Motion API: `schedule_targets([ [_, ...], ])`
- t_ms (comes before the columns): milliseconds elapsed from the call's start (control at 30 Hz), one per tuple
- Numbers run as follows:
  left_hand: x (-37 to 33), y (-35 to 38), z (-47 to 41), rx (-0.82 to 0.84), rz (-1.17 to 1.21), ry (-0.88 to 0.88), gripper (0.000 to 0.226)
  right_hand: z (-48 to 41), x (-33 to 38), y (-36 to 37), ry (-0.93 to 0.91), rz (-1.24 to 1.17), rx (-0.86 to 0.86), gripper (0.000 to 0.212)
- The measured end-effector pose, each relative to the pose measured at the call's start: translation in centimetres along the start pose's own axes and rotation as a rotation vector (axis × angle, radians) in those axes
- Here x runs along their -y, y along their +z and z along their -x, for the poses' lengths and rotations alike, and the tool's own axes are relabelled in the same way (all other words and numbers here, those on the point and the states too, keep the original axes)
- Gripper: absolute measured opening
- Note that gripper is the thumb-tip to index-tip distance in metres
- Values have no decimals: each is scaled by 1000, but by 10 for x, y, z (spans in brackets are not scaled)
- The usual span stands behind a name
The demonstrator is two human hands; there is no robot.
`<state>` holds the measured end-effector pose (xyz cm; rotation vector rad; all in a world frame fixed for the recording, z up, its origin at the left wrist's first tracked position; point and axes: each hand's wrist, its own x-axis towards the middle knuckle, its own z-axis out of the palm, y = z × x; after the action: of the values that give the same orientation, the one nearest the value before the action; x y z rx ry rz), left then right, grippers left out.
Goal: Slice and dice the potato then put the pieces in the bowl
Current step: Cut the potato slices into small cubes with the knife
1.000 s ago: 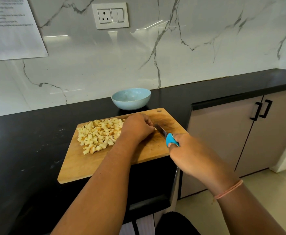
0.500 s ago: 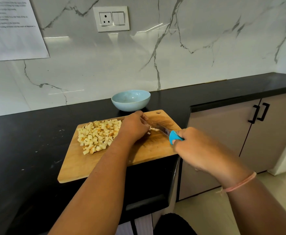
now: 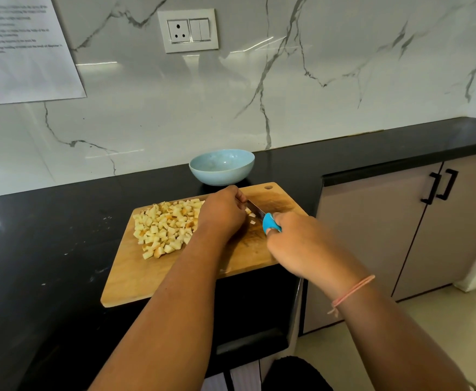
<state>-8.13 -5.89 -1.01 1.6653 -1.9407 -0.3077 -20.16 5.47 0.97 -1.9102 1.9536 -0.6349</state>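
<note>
Pink thread (image 3: 350,294) circles the wrist low in the right half of the frame. Just beyond it the right hand (image 3: 296,244) is wrapped round the blue handle of a knife (image 3: 270,223), and the blade runs up and left across the wooden cutting board (image 3: 146,283). That angle suits short chopping strokes.

The left hand (image 3: 222,213), at the centre of the frame, has its fingers curled down next to the blade. This looks like a guard grip that tucks the fingertips back from the edge. Whatever it pins is hidden beneath it, so I cannot tell whether it holds a last piece. A few loose cubes (image 3: 252,221) lie on the board between the two hands.

The diced potato (image 3: 166,227) is heaped left of centre on the board, probably pushed aside to keep the cutting spot free. The cubes are small, pale yellow and fairly even, and some show browner faces.

The pale blue bowl (image 3: 222,166) stands on the black counter (image 3: 47,249) just past the board's far edge. It is within easy reach and has no potato in it yet. Behind it rises the marble wall (image 3: 344,94), with a socket plate (image 3: 188,30) and a sheet of paper (image 3: 28,52) in the upper left of the frame.
</note>
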Motion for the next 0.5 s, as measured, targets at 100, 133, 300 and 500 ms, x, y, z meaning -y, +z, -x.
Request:
schedule_targets([
  [100, 1, 1, 0, -28, -7, -6, 13, -4, 3, 3, 18, 18, 12, 40],
  [133, 1, 1, 0, -31, -8, -7, 12, -4, 4, 3, 20, 25, 17, 41],
  [300, -1, 2, 3, -40, -18, -2, 12, -3, 8, -5, -5, 87, 43, 30],
  [500, -2, 3, 5, -67, -26, 16, 12, 10, 3, -13, 22, 88, 71, 37],
])
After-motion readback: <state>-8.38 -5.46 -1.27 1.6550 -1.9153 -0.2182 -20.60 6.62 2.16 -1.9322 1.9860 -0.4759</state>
